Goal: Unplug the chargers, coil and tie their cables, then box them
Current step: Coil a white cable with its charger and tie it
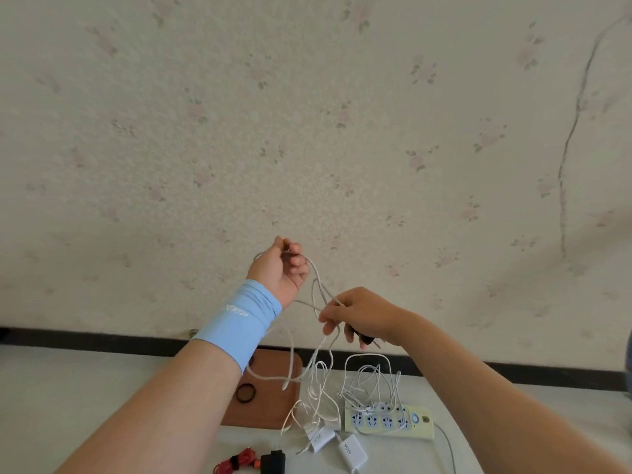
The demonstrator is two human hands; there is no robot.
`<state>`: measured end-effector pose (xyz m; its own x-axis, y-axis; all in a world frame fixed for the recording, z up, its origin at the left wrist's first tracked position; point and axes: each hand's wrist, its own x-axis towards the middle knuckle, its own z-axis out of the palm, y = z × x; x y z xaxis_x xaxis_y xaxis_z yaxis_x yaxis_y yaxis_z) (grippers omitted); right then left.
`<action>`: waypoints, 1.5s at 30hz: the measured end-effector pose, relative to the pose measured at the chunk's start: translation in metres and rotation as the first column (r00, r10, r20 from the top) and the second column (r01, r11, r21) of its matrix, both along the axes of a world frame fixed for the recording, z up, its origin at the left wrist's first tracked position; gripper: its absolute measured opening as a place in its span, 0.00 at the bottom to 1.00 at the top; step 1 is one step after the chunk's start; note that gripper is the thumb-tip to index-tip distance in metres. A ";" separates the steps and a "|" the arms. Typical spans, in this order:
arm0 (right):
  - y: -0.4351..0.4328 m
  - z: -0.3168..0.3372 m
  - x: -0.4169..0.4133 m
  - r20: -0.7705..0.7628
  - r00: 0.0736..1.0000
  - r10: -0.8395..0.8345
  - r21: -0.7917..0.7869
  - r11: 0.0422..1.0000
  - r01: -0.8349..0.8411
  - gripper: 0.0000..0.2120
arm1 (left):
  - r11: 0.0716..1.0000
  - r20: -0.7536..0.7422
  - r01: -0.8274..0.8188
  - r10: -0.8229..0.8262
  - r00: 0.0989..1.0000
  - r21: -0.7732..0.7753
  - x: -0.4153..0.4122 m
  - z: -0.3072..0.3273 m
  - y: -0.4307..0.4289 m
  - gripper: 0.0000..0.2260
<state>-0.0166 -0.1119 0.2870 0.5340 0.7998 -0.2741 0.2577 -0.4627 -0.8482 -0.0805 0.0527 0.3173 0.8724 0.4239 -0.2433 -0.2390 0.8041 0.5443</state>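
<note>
While a white cable (316,285) is held up at frame centre, it is pinched by the left hand (284,268) above and gripped by the curled right hand (359,316) below. Beneath, tangled cables (369,381) are draped over a power strip (386,419); two white chargers (337,443), a wooden tray (270,388) and a red cable (239,461) are seen lower centre.

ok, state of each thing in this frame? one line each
left hand: raised, closed on the white cable
right hand: closed on the same cable, lower down
white cable: uncoiled, strung between the hands, trailing to the table
power strip: on the table, visible sockets empty
white chargers: unplugged, lying loose
red cable: coiled and tied
black band: loose on the wooden tray
</note>
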 end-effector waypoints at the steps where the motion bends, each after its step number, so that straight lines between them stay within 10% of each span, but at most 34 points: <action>1: 0.001 0.000 -0.001 0.036 0.997 -0.065 0.009 0.998 0.065 0.08 | 0.999 -0.033 -0.021 0.022 0.999 0.037 -0.003 0.000 0.000 0.13; 4: 0.004 0.006 -0.001 -0.027 0.971 -0.238 0.162 0.957 0.240 0.08 | 0.954 -0.200 0.069 -0.010 0.980 0.293 -0.012 -0.002 -0.004 0.08; 8: 0.008 0.019 -0.006 -0.138 0.921 -0.364 0.346 0.854 0.389 0.08 | 0.654 -0.430 0.394 -0.115 0.895 0.646 -0.020 -0.015 -0.018 0.18; 15: 0.010 0.026 -0.005 -0.383 0.819 -0.427 0.461 0.680 0.570 0.07 | 0.462 -0.467 0.562 -0.312 0.827 0.686 -0.020 -0.026 -0.031 0.08; 18: 0.008 0.028 -0.002 -0.520 0.802 -0.293 0.526 0.630 0.571 0.09 | -0.011 -0.607 0.608 -0.079 0.791 0.794 -0.013 -0.036 -0.035 0.10; 20: 0.007 0.029 0.000 -0.549 0.801 -0.239 0.548 0.621 0.561 0.10 | -0.165 -0.649 0.639 -0.005 0.761 0.751 -0.009 -0.040 -0.040 0.09; 22: 0.005 0.027 0.003 -0.525 0.814 -0.249 0.528 0.654 0.541 0.12 | -0.085 -0.627 0.626 0.009 0.779 0.775 -0.005 -0.042 -0.042 0.10; 26: 0.002 0.015 0.003 -0.373 0.862 -0.344 0.344 0.811 0.472 0.13 | 0.390 -0.395 0.334 0.085 0.915 0.858 0.004 -0.033 -0.038 0.11; 33: -0.001 -0.004 0.004 -0.133 0.984 -0.122 0.029 0.991 0.127 0.11 | 0.948 -0.157 -0.031 0.084 0.984 0.316 0.004 -0.014 -0.027 0.11; 36: -0.003 -0.004 0.005 -0.026 0.997 -0.066 -0.060 0.996 0.064 0.08 | 0.992 -0.047 -0.090 0.095 0.994 0.086 0.001 -0.007 -0.020 0.09; 41: 0.003 0.005 0.001 -0.059 0.944 -0.325 0.181 0.926 0.330 0.08 | 0.945 -0.206 0.102 -0.038 0.978 0.312 -0.007 -0.010 -0.022 0.07; 45: 0.004 0.025 -0.003 -0.205 0.897 -0.391 0.366 0.820 0.441 0.09 | 0.551 -0.532 0.521 -0.158 0.832 0.652 -0.016 -0.019 -0.031 0.15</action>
<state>-0.0194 -0.1078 0.3116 0.8249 0.5615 -0.0656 0.0062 -0.1251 -0.9921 -0.0967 0.0215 0.2987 0.9004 0.2955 -0.3192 0.3239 0.0344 0.9455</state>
